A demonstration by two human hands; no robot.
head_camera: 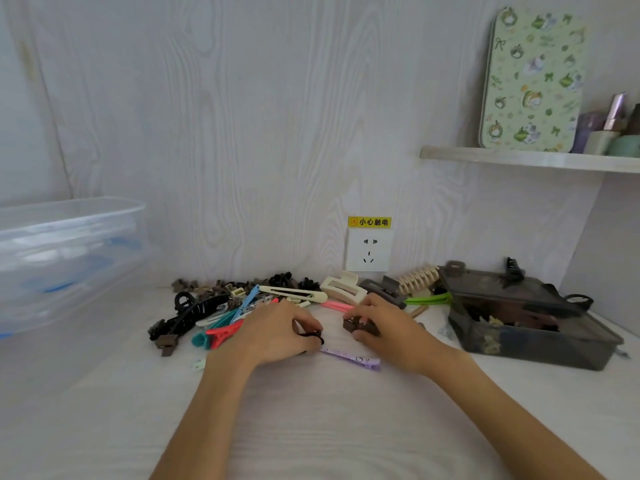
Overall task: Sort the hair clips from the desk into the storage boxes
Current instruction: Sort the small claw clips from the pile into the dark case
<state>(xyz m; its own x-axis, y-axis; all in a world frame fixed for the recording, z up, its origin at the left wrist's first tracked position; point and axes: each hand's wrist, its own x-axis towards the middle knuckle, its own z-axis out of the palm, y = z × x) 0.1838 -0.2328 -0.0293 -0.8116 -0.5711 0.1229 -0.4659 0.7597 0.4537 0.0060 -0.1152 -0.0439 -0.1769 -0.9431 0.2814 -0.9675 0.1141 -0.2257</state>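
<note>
Purple flat clip (351, 358) lies just under both wrists, light and thin, best pinched by its long edges. Beyond it the right hand (379, 323) curls around a small brown claw clip (358, 325), rigid and springy, while the left hand (277, 329) pinches a limp black hair tie (313, 337); the dark storage box (533, 327) sits to the right of that grip.

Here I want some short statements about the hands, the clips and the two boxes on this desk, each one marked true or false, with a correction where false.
1. The right hand grips a small brown clip. True.
2. The dark box stands at the left of the desk. False: it stands at the right; the clear box is at the left.
3. A purple clip lies on the desk between the two hands. True.
4. The left hand is empty and flat. False: its fingers curl round a small black clip.
</note>
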